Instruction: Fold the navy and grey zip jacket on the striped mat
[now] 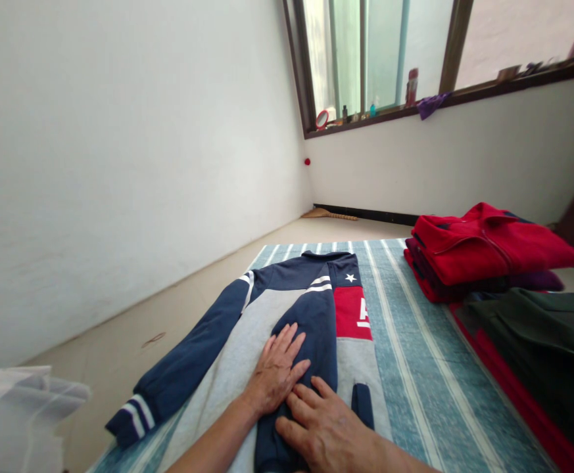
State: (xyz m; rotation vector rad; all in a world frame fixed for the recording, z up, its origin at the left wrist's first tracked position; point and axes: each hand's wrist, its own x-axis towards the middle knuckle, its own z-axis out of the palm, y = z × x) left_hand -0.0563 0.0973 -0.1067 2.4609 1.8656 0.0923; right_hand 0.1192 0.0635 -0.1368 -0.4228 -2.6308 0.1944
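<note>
A navy, grey and red jacket (pixel 287 328) lies spread flat on a blue-and-white striped mat (pixel 415 368), low in the view at about 6 o'clock. One navy sleeve is folded over the grey body, running from the collar at 12 o'clock of the garment down toward the near edge. The other sleeve (pixel 183 368) stretches out to 8 o'clock, its striped cuff reaching off the mat's edge onto the floor (pixel 133 328).

Both hands lie flat, palms down with fingers spread, gripping nothing. The left hand (pixel 277 371) presses on the seam where the folded sleeve meets the grey cloth, fingers pointing to 1 o'clock. The right hand (pixel 326 427) rests on the lower end of the same folded sleeve, just at 5 o'clock of the left, fingers pointing to 10 o'clock; their fingertips nearly touch.

At 2 o'clock from the jacket, well apart from it, a stack of folded clothes (pixel 484 253) with a red top sits on the mat. Dark green cloth (pixel 548 341) lies at 3 o'clock over a red edge. A white cloth (pixel 15 414) shows at 8 o'clock, in the corner. A window ledge (pixel 444 98) at 1 o'clock carries small bottles.
</note>
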